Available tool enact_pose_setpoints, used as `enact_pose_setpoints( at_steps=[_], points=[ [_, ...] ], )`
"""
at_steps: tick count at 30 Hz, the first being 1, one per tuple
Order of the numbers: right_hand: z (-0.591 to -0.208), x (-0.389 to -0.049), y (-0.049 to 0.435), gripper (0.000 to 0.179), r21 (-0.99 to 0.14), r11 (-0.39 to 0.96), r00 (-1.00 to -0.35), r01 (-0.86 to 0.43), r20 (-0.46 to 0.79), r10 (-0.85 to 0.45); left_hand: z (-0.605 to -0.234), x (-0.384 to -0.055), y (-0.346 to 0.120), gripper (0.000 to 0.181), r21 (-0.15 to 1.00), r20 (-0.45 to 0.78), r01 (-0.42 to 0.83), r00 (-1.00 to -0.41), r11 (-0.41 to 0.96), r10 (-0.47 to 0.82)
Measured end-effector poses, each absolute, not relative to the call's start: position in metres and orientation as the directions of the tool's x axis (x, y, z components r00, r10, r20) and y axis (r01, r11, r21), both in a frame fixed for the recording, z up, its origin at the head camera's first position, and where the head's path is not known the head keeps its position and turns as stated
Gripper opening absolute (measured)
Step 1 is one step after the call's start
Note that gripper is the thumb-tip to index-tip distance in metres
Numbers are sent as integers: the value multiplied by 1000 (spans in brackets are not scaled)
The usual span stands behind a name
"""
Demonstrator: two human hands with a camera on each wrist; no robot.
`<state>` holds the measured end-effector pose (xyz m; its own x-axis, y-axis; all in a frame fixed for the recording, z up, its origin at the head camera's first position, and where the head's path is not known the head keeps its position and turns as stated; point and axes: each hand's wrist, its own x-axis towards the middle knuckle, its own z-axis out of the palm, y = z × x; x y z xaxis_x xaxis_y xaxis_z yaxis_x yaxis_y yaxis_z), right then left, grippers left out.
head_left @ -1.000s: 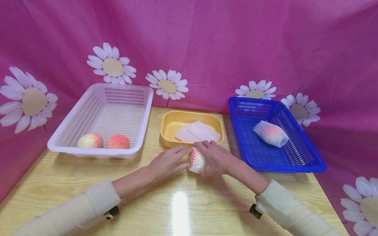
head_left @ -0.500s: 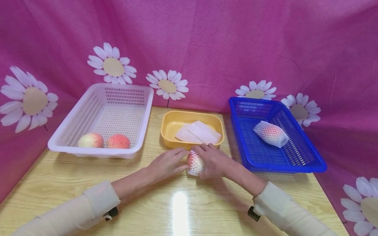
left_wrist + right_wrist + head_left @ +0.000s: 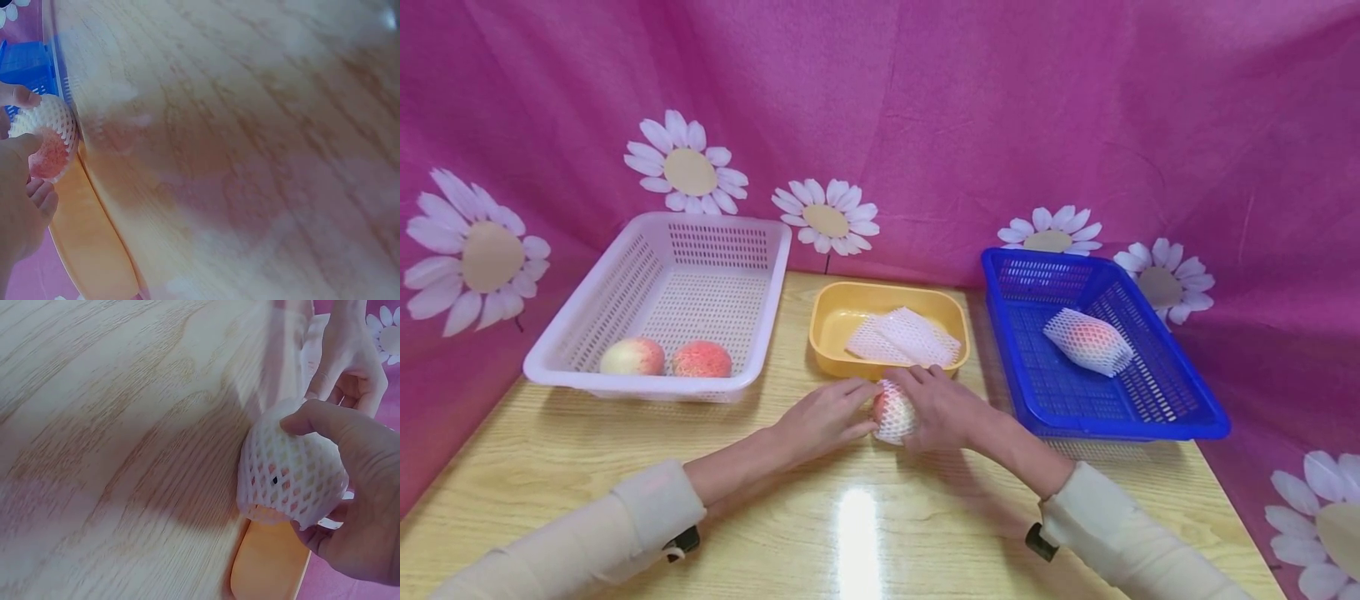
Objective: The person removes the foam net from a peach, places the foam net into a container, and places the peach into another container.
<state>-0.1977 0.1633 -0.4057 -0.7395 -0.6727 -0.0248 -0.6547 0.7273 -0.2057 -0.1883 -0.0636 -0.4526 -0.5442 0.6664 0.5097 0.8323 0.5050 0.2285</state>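
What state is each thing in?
Held peach: partly covered
Its foam net: partly on
Left hand: pinching peach's bare end
Right hand: gripping netted side
Pale peach: bare
Red peach: bare
White basket: upright, holds both bare peaches
Wrapped peach: netted
Blue basket: upright, holds wrapped peach
Spare nets: flat, overlapping
Yellow tray: upright, holds nets

On the tabletop, the left basket holds two peaches side by side at its near end, the right basket one netted peach. Between the baskets sits a tub with foam nets inside; just nearer, another wrapped peach is between left hand and right hand.
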Motion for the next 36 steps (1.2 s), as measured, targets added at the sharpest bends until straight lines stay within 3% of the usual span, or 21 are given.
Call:
enact_pose_setpoints(
  at_steps=[11, 26, 36],
  points=[
    [-407, -197, 169, 82, -221, 652, -685, -725, 132, -717, -453, -188, -65, 44, 247, 509, 822, -560, 513, 654],
    [-405, -198, 173, 80, -260, 659, -701, -706, 120, -703, -452, -186, -68, 47, 278, 495, 806, -586, 522, 641],
    [-403, -200, 177, 80, -243, 681, -717, -691, 114, -687, -450, -186, -72, 45, 325, 434, 767, -641, 553, 634]
  ],
)
